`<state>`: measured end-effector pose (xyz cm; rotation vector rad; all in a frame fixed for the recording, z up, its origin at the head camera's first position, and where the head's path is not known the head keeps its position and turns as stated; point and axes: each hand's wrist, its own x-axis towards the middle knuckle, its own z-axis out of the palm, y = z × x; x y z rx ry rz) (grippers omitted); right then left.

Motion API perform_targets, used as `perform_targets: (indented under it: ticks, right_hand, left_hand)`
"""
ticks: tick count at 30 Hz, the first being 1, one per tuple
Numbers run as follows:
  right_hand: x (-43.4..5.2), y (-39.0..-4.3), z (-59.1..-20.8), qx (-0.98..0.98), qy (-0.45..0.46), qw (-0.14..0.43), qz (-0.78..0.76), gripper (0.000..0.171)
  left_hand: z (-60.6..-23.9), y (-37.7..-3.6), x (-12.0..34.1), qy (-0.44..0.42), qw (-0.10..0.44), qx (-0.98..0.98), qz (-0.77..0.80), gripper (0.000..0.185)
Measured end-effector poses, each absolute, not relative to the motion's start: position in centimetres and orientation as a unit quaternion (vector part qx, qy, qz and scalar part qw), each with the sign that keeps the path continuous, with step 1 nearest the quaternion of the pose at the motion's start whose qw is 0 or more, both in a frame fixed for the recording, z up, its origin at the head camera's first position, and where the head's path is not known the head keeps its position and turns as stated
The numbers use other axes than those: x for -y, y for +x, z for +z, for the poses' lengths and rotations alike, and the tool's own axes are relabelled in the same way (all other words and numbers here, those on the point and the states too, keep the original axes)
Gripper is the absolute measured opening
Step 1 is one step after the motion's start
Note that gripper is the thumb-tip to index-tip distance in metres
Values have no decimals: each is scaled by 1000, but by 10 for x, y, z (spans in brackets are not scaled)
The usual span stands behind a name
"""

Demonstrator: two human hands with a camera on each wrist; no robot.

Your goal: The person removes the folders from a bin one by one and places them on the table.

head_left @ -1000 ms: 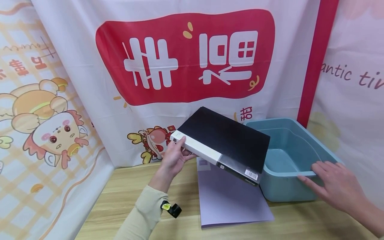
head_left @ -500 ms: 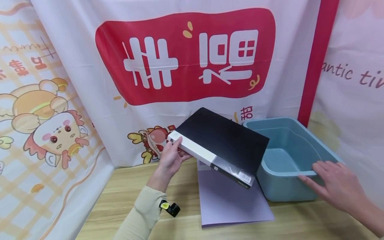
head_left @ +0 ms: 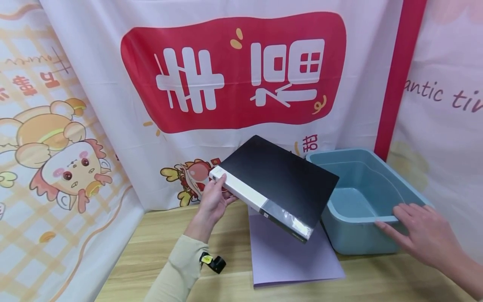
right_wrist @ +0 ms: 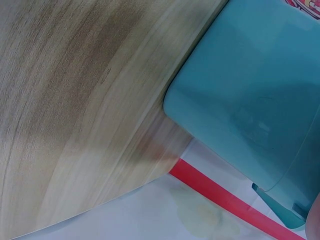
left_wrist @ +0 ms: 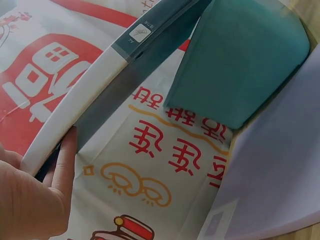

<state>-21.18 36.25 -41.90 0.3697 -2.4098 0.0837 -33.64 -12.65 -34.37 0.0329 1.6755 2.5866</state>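
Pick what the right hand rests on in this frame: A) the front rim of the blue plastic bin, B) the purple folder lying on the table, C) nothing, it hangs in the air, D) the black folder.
A: in the head view the right hand lies with straight fingers on the front rim of the blue plastic bin, while the left hand holds the black folder by its white spine above the purple folder.

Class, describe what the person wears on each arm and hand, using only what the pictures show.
The left arm wears a pale beige long sleeve with a small black-and-yellow device at the wrist. The left hand is bare. The right hand is bare too, and no sleeve shows on that forearm.
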Motion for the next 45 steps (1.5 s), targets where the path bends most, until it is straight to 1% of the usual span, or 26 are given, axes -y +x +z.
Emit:
perform_targets:
  ticks: [9, 28, 33, 40, 45]
  right_hand:
    - [-362, -211, -418, 928, 142, 344, 35, 46]
    - [-364, -213, -417, 926, 145, 348, 35, 47]
    - [-364, -213, -418, 927, 145, 346, 34, 47]
    - [-365, -213, -419, 919, 157, 361, 32, 48]
    - [-366, -213, -420, 917, 159, 365, 31, 48]
  left_hand:
    - [-345, -338, 134, 1, 29, -556, 830, 52]
    - [-354, -347, 150, -11, 47, -581, 812, 49]
    - [-358, -351, 154, -17, 41, -596, 802, 48]
    - [-362, -353, 157, -36, 30, -593, 804, 51]
    - [-367, -355, 160, -44, 16, -595, 802, 47]
